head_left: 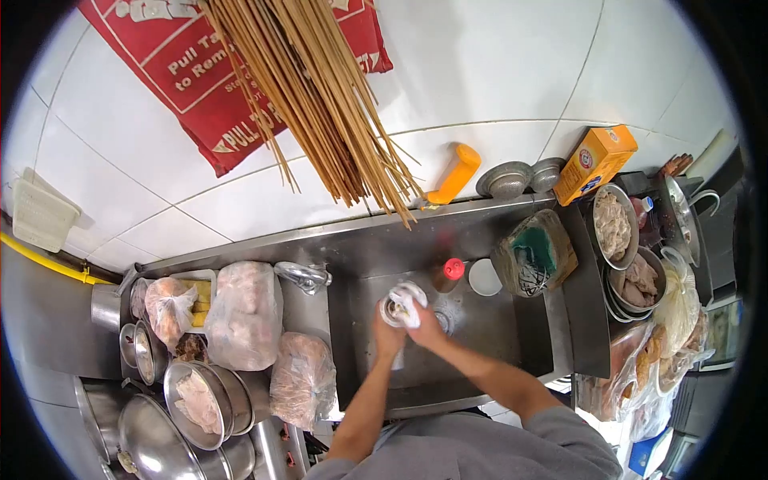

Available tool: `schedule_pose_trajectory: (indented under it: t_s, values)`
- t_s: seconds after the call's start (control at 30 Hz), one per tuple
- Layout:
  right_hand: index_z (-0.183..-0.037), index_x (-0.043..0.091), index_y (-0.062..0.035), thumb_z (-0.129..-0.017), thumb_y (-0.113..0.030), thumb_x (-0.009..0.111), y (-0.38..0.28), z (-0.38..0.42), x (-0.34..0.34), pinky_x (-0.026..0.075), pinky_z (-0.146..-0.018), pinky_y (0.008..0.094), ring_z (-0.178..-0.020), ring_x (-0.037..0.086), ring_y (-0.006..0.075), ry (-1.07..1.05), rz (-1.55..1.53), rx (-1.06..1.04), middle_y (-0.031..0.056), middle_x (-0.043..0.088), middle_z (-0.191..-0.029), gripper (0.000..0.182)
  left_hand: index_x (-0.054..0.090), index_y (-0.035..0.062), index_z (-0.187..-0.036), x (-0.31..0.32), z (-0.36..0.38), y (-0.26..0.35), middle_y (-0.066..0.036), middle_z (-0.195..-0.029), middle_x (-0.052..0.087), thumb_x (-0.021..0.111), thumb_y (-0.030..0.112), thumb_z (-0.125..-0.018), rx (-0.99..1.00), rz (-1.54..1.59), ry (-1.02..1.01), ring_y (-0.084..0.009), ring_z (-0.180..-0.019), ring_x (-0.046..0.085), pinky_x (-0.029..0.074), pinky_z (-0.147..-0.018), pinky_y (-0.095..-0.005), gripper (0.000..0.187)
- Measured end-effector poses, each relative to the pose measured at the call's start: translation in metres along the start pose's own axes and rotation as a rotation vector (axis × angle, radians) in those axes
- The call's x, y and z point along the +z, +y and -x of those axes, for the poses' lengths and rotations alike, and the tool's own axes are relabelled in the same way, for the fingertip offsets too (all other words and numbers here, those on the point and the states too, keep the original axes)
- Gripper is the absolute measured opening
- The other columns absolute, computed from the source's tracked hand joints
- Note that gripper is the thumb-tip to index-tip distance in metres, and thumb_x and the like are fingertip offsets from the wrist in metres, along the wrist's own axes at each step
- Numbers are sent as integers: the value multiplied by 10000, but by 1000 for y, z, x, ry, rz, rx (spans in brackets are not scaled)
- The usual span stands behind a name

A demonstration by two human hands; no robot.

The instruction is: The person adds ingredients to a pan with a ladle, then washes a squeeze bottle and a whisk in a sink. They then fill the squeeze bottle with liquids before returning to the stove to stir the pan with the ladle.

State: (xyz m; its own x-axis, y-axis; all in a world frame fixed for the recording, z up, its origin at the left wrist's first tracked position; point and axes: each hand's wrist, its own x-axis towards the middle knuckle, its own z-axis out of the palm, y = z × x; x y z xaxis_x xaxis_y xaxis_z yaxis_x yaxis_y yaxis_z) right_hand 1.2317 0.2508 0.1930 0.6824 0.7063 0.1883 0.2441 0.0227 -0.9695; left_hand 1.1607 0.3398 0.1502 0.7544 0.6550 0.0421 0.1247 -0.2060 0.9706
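Over the sink (504,340), my left hand (387,334) is wrapped round a small round metal cup (393,310), its opening facing up. My right hand (427,328) presses a crumpled white cloth (411,299) against the cup's rim; whether it is cloth or paper is hard to tell. Just beyond my hands, a bottle with a red cap (453,270) stands in the sink, beside a round white lid or dish (485,277). Part of the cup is hidden by the cloth and my fingers.
A faucet (306,276) and bagged meat (244,316) lie left of the sink, with metal pots (200,404) nearer. A plastic-wrapped block (534,254) sits at the sink's right corner. Bowls of meat (614,226) stand farther right. Long sticks (320,104) hang above the back edge.
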Motion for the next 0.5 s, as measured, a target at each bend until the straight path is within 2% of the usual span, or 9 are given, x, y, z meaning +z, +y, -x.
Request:
schedule_pose_trajectory:
  t_s: [0.07, 0.13, 0.2, 0.23, 0.27, 0.3, 0.4, 0.47, 0.5]
  values:
    - [-1250, 457, -45, -793, -119, 617, 7, 21, 22, 373, -974, 387, -1173, 450, 366, 203, 271, 27, 189, 497, -1237, 491, 465, 36, -1178, 6, 14, 22, -127, -1092, 561, 681, 52, -698, 65, 18, 115, -255, -1031, 545, 412, -899, -342, 527]
    - [-1260, 443, -31, -785, -113, 618, 6, 18, 14, 367, -980, 398, -1169, 447, 381, 210, 304, -20, 204, 491, -1236, 513, 444, 30, -1205, 4, 23, 16, -150, -1160, 517, 703, 60, -669, 128, -77, 107, -266, -1091, 509, 392, -928, -360, 597]
    - [-1264, 434, -26, -775, -109, 623, 12, 19, 1, 373, -975, 401, -1170, 442, 387, -7, 262, -69, 210, 483, -1241, 532, 415, 35, -1227, -27, 12, 9, -137, -1168, 518, 756, 99, -646, 166, -246, -33, -268, -1095, 516, 404, -914, -349, 677]
    - [-1268, 429, -24, -772, -98, 619, 11, 17, -5, 386, -962, 405, -1166, 445, 393, -138, 257, 118, 216, 483, -1244, 536, 427, 29, -1220, -34, -2, 16, -149, -1171, 512, 756, 99, -627, 114, -210, -177, -269, -1104, 509, 399, -924, -359, 682]
    - [-1268, 429, -24, -772, -98, 619, 10, 19, -2, 386, -962, 405, -1166, 445, 393, -146, 251, 120, 216, 483, -1244, 536, 439, 23, -1213, -39, -9, 19, -161, -1173, 506, 756, 98, -609, 66, -175, -319, -270, -1114, 502, 395, -933, -368, 686]
    - [-1270, 427, -25, -772, -91, 616, 8, 16, 2, 386, -961, 405, -1169, 443, 393, -70, 231, 124, 217, 482, -1245, 537, 439, 23, -1213, -35, -9, 14, -161, -1173, 506, 756, 98, -609, 70, -181, -317, -270, -1114, 502, 395, -933, -368, 686]
    - [-1260, 421, -29, -772, -116, 602, -2, 12, 16, 429, -869, 459, -1043, 502, 440, 157, 235, -13, 259, 539, -1117, 527, 454, 20, -1195, 2, -7, -6, -174, -1158, 511, 766, 119, -609, -67, 56, 45, -253, -1110, 505, 395, -940, -349, 671]
    - [-1268, 412, -30, -780, -115, 596, -9, 17, 21, 423, -881, 454, -1060, 495, 435, 231, 379, 23, 259, 530, -1140, 528, 457, 21, -1188, -2, 16, 0, -172, -1163, 508, 766, 113, -614, 1, -33, 50, -246, -1108, 500, 388, -944, -347, 658]
    - [-1263, 415, -27, -772, -107, 599, -9, 13, 14, 414, -905, 443, -1077, 487, 433, 240, 400, -93, 252, 528, -1155, 531, 460, 22, -1181, -1, 18, 14, -170, -1168, 506, 767, 108, -619, 85, -116, 63, -238, -1107, 496, 381, -947, -345, 645]
